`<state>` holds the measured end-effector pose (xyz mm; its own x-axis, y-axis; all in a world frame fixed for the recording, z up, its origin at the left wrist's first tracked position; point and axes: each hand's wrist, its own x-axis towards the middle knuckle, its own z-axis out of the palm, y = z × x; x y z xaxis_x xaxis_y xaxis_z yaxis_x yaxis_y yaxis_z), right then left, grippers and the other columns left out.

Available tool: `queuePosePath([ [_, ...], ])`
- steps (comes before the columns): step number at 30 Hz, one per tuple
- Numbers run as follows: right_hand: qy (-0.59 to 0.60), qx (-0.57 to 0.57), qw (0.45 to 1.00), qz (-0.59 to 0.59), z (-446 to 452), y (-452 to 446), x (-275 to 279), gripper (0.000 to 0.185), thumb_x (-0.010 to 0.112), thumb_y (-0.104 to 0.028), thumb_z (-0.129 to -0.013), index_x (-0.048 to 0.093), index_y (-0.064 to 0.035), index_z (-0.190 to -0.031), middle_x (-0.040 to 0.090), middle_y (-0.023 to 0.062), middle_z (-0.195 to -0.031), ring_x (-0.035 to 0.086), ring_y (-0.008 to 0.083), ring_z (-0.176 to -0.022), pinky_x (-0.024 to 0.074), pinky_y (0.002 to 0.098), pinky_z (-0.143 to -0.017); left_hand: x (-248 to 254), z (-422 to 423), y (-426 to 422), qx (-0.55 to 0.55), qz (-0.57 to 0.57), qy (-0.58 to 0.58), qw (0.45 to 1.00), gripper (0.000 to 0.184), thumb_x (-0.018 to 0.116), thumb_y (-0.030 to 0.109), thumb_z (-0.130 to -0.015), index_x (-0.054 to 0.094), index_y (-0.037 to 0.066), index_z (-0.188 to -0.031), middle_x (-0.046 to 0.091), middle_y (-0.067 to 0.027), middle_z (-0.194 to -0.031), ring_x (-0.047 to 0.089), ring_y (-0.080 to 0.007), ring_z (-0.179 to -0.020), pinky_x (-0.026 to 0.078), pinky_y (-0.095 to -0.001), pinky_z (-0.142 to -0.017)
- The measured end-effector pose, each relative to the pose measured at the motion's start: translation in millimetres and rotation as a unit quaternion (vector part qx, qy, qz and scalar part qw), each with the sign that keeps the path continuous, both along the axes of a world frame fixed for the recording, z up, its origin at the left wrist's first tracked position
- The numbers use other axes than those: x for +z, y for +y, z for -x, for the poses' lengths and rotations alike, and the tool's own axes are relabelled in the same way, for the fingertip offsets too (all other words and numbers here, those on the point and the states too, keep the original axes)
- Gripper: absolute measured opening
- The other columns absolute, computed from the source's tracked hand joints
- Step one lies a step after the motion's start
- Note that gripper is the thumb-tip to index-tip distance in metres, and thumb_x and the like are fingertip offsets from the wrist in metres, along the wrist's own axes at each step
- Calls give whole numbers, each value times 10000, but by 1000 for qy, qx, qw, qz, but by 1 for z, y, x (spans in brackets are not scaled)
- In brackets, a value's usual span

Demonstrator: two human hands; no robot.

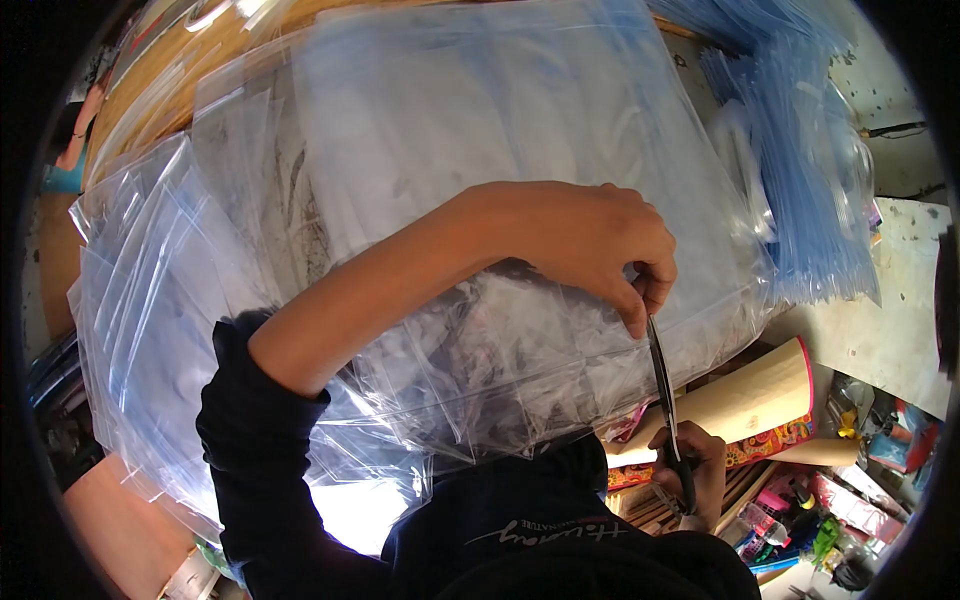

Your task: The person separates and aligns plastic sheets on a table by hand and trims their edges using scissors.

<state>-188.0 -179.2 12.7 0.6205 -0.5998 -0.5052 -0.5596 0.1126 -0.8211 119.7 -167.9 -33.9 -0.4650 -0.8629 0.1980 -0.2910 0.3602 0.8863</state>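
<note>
Clear plastic sheets (pixel 460 110) lie in a wide stack in front of me. My left hand (pixel 610 245) reaches across them, thumb and fingers pinched at the right part of the sheet's near edge; what lies in the pinch is too small to make out. Below it, my right hand (pixel 700 465) is closed round the handles of black scissors (pixel 665 390). The scissors point up, and their tip is right by my left fingertips, at the plastic.
Bluish plastic strips (pixel 810 170) hang in a bundle at the upper right. More clear sheets (pixel 170 300) fan out at the left. Rolled material (pixel 750 395) and mixed small items (pixel 820 520) lie at the lower right. Part of another person's arm (pixel 82 125) shows at the far left.
</note>
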Motion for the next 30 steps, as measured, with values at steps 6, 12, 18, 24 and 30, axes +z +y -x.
queuePosePath([
  [6,53,22,998,16,-1,-3,4,375,757,-206,-620,560,29,-837,519,-7,-545,446,30,-488,293,184,-448,2,-1,0,0,-24,-5,1000,221,691,274,-717,636,66,-767,582,-13,-738,519,-172,-797,419,-307,-707],
  [12,61,24,998,20,-4,-3,8,434,788,-279,-622,561,28,-829,499,-20,-535,393,24,-481,266,195,-457,0,-3,-1,-9,-9,29,999,146,639,216,-774,653,79,-820,606,-15,-783,529,-179,-813,427,-306,-710],
  [18,58,27,997,41,-1,-4,9,491,799,-358,-620,566,28,-816,493,-23,-533,378,27,-484,255,202,-457,0,-3,-2,-13,-25,34,999,119,587,156,-813,647,76,-877,629,-28,-842,548,-186,-838,434,-307,-739],
  [24,-2,-5,1000,21,5,0,-1,551,785,-417,-632,556,30,-857,486,-17,-522,423,33,-470,263,193,-426,1,-3,-3,-12,-35,33,999,126,573,145,-822,637,61,-891,633,-38,-851,558,-186,-833,435,-309,-742],
  [30,12,17,1000,6,0,-2,7,588,775,-461,-628,544,36,-841,495,-7,-521,431,37,-428,272,181,-402,1,-3,-3,-13,-18,23,999,130,565,151,-827,636,61,-890,634,-39,-844,564,-191,-819,435,-317,-732],
])
